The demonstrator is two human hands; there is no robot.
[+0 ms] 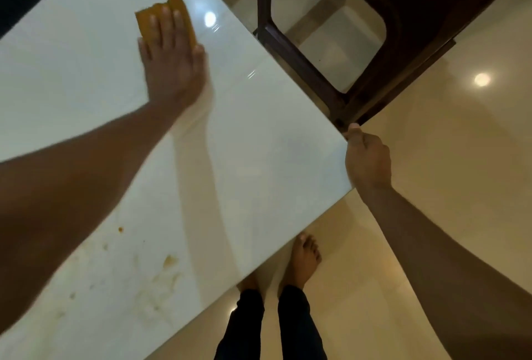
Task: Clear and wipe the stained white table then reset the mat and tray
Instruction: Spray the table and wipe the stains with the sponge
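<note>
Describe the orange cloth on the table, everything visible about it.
The orange cloth looks like a small folded pad of soft, mustard-orange fabric or sponge, with a ridge at its far end. It lies flat on the glossy white table, far from the stains near the table's closer edge. The left hand presses on it with straight fingers, covering most of it.

Table: I see glossy white, smooth, stain-smeared.
Cloth: orange, soft, matt.
Chair: dark wood.
Floor: polished tile.
</note>
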